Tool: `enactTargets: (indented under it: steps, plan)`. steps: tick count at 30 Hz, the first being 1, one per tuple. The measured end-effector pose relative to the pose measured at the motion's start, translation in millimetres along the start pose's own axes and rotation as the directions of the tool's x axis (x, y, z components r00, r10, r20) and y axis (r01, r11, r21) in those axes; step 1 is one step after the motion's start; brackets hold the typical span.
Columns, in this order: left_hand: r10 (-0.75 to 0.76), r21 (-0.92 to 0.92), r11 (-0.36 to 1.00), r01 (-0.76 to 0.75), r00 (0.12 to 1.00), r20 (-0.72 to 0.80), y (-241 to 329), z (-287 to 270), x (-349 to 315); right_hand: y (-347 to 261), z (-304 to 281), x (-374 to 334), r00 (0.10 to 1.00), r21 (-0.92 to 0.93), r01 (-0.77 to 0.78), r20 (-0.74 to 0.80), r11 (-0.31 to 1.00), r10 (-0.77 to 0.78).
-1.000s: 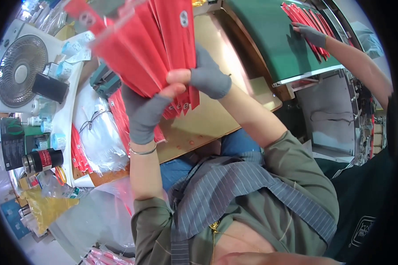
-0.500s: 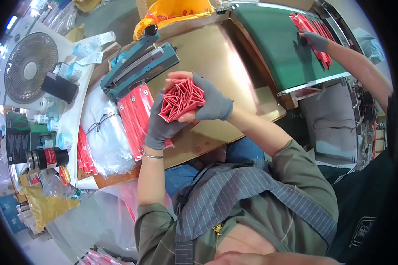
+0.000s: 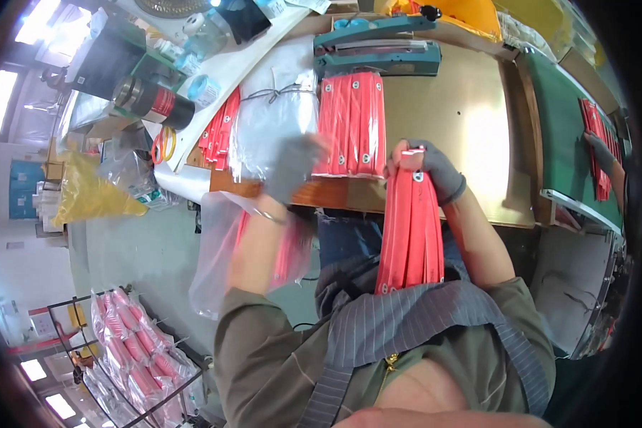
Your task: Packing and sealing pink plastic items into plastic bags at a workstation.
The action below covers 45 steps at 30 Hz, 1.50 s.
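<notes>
Your right hand (image 3: 429, 170) gripped the top of a red strip bundle (image 3: 409, 232) hanging over the counter's (image 3: 442, 114) near edge. Left hand (image 3: 292, 167) blurred; grip unreadable. Strips looked light, floppy, slippery: pinch near eyelets.

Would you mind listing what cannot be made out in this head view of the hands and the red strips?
- Left hand: motion-blurred, so whether it grips the clear plastic bag cannot be told.
- Red strips in the right hand: the count is unreadable, since they overlap.
- Strips inside the bag: smeared by blur and plastic.
- Co-worker's gloved hand on the green belt: squeezed at the fisheye rim, arm cut off.
</notes>
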<state>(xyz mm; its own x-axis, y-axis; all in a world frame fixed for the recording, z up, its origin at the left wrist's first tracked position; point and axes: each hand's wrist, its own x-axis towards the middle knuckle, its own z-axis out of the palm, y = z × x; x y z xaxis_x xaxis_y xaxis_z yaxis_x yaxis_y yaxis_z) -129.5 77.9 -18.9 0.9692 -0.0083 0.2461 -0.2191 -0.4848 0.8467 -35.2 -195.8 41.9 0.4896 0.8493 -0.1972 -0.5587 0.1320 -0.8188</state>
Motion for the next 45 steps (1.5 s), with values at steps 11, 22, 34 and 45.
enactTargets:
  steps: [11, 22, 34, 45]
  plan:
    - [-0.266, 0.744, 0.14, 0.654, 0.748, -0.608, -85.6, -137.9, 11.1, 7.3, -2.5, 0.0, 0.988, -0.012, 0.011, -0.156, 1.0, -0.013]
    - [-0.707, -0.817, 0.061, 0.573, 0.602, 0.37, 103.5, -12.1, -132.7, 13.7, 4.7, 18.5, 0.997, -0.058, -0.062, 0.04, 0.996, 0.065]
    - [-0.332, 0.28, 0.87, 0.407, 0.901, -0.278, 38.1, -39.2, -8.4, 10.7, -21.2, -34.7, 0.994, 0.079, 0.09, -0.069, 0.993, -0.085]
    - [-0.276, -0.285, 0.946, 0.155, 0.847, -0.455, 79.1, 4.6, 48.6, 13.7, -37.7, -41.7, 0.984, 0.035, 0.121, -0.139, 0.992, -0.115]
